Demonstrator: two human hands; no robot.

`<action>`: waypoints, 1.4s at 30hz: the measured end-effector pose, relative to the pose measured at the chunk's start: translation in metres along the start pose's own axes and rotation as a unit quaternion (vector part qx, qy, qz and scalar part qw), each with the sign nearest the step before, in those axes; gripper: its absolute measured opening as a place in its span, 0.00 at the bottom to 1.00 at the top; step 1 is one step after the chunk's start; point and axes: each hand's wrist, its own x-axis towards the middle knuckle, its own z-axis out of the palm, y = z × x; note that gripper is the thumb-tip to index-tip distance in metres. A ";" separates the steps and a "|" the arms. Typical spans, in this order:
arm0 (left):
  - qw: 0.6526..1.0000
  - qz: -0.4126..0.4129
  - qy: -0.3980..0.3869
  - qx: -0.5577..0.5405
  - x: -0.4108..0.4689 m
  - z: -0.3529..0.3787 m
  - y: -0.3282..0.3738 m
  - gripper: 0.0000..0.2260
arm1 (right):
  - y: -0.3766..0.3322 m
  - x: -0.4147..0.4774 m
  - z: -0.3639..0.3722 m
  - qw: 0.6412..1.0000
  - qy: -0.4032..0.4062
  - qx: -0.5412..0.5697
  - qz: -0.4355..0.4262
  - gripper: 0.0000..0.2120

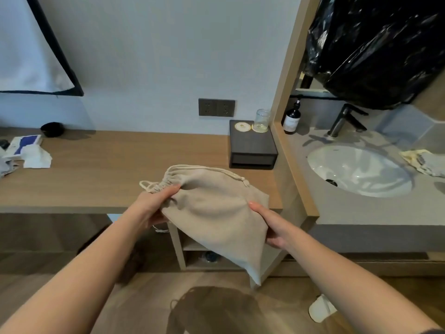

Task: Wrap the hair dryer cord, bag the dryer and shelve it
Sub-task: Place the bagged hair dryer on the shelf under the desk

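Note:
A beige drawstring cloth bag (214,210) hangs in front of the wooden counter (108,172), held by both hands. My left hand (154,206) grips its gathered neck, where the drawstring loops stick out to the left. My right hand (269,225) pinches the bag's right side lower down. The bag bulges as if something is inside, but the hair dryer and its cord are hidden. Open shelves (190,247) sit under the counter, partly behind the bag.
On the counter stand a dark box (251,148) with a glass (262,120), and papers and tissues (29,150) at the left. A wall socket (216,107) is above. A sink (358,169), faucet and soap bottle are to the right. A slipper (321,308) lies on the floor.

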 end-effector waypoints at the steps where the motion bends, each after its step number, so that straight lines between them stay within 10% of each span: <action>1: 1.000 -0.010 0.019 -0.013 0.004 0.000 -0.009 0.18 | 0.004 0.003 -0.001 1.000 0.010 -0.002 0.005 0.23; 8: 0.995 -0.069 0.026 -0.070 0.042 0.003 -0.072 0.22 | 0.049 0.029 -0.024 0.997 0.032 0.065 0.014 0.23; 18: 0.986 -0.114 0.081 -0.091 0.073 0.024 -0.195 0.23 | 0.141 0.074 -0.070 0.995 0.070 -0.052 0.047 0.51; 33: 0.983 -0.059 0.136 -0.105 0.263 0.081 -0.352 0.16 | 0.250 0.300 -0.136 0.961 0.160 -0.191 -0.117 0.25; 42: 0.986 -0.020 0.123 -0.115 0.366 0.088 -0.384 0.22 | 0.260 0.395 -0.152 0.949 0.189 -0.197 -0.158 0.39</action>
